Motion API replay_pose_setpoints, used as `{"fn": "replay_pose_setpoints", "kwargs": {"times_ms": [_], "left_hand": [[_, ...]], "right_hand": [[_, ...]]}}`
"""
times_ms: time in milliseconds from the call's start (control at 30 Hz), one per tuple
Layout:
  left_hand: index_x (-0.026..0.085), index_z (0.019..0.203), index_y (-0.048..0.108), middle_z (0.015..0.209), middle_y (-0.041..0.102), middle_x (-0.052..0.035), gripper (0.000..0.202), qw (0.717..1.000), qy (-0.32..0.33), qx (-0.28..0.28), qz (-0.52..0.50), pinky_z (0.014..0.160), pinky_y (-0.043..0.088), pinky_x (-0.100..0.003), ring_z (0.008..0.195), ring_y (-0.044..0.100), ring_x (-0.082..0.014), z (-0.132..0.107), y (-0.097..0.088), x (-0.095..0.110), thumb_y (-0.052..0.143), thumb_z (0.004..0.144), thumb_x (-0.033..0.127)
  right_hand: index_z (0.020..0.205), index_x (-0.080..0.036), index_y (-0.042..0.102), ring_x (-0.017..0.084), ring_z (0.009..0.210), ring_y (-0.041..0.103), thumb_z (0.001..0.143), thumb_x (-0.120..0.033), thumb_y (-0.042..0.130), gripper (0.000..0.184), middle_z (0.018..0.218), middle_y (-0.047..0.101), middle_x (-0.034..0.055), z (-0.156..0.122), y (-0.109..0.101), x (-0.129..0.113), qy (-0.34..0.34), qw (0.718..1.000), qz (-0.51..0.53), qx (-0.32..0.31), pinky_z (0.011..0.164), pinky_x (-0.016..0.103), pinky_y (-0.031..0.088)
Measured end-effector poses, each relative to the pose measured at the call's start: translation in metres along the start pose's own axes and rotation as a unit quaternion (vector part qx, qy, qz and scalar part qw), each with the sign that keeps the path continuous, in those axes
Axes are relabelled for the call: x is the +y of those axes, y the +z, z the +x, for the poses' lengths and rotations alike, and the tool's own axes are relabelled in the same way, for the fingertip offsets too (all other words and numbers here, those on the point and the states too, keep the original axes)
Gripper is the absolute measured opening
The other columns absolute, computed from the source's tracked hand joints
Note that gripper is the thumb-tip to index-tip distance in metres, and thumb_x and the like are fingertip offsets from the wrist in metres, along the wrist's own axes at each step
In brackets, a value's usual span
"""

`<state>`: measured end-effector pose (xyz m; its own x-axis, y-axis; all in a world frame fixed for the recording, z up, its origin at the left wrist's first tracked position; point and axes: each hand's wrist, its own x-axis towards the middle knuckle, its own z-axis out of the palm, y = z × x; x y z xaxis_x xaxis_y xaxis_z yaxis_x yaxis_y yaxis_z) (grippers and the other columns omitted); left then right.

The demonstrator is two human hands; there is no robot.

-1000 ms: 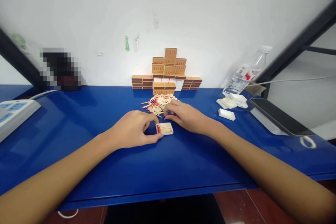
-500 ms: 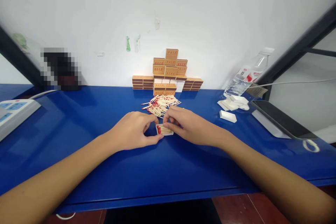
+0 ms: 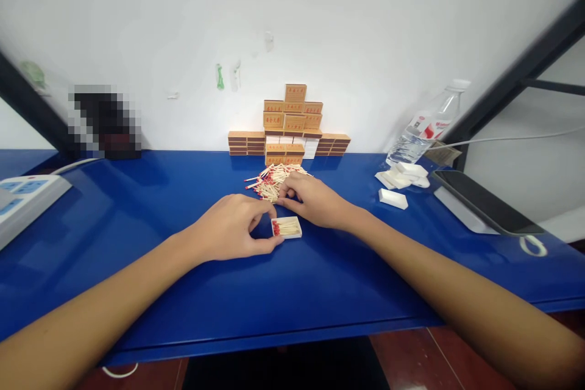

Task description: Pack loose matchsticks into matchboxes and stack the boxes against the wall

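Note:
A small white matchbox tray [image 3: 287, 227] with red-tipped matches in it lies on the blue table [image 3: 292, 292]. My left hand [image 3: 228, 228] pinches the tray's left end between thumb and forefinger. My right hand [image 3: 311, 198] rests just behind the tray, its fingers curled at the near edge of a loose pile of matches [image 3: 269, 180]. What those fingers hold is hidden. Behind the pile, brown matchboxes [image 3: 290, 125] are stacked against the white wall.
Several empty white trays [image 3: 398, 181] lie at the right beside a plastic water bottle [image 3: 425, 128]. A dark phone [image 3: 482, 201] sits on a white stand at far right. A power strip [image 3: 22, 195] lies at the left edge.
My right hand went from the match pile to the tray half a second ago, then back up to the pile. My left hand has kept its hold on the tray.

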<state>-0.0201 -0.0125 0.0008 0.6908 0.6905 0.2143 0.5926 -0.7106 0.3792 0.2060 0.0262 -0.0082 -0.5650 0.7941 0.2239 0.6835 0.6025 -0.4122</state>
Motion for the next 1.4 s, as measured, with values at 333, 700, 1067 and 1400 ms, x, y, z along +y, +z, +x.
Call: {"fn": "replay_pose_setpoints", "kwargs": {"times_ms": [333,700,1067,1400], "left_hand": [[0.019,0.093,0.073,0.06,0.058,0.0055,0.028,1.0,-0.01,0.02,0.018,0.055,0.033,-0.026,0.052,0.05,-0.0108,0.0,-0.003,-0.004,0.073,0.086,0.046],[0.019,0.092,0.072,0.059,0.057,0.006,0.025,0.999,-0.02,0.039,0.024,0.054,0.031,-0.026,0.052,0.049,-0.0111,0.001,0.0,-0.007,0.073,0.086,0.043],[0.021,0.098,0.072,0.06,0.055,0.0061,0.037,0.998,-0.029,0.053,0.016,0.053,0.031,-0.027,0.053,0.05,-0.0118,0.0,0.002,-0.007,0.074,0.085,0.056],[0.021,0.097,0.072,0.058,0.047,0.0068,0.03,0.992,-0.019,0.127,0.011,0.055,0.034,-0.027,0.052,0.045,-0.0108,0.002,0.01,-0.002,0.07,0.091,0.05]], "right_hand": [[0.091,-0.019,0.057,0.02,0.085,0.054,0.105,-0.03,0.05,0.019,0.096,0.059,0.0075,-0.027,-0.036,0.02,0.012,0.998,-0.028,-0.06,0.078,0.032,0.042],[0.093,-0.02,0.056,0.018,0.084,0.054,0.106,-0.035,0.05,0.021,0.096,0.059,0.0054,-0.035,-0.044,-0.003,-0.008,0.999,-0.01,-0.035,0.074,0.031,0.042],[0.099,-0.016,0.059,0.018,0.079,0.06,0.106,-0.024,0.05,0.015,0.105,0.062,0.0091,-0.038,-0.018,-0.022,-0.043,0.986,-0.154,-0.04,0.069,0.031,0.042],[0.097,-0.015,0.06,0.02,0.081,0.062,0.107,-0.025,0.044,0.021,0.102,0.063,0.0103,-0.04,-0.022,-0.034,-0.058,0.975,-0.215,-0.008,0.066,0.03,0.043]]}}
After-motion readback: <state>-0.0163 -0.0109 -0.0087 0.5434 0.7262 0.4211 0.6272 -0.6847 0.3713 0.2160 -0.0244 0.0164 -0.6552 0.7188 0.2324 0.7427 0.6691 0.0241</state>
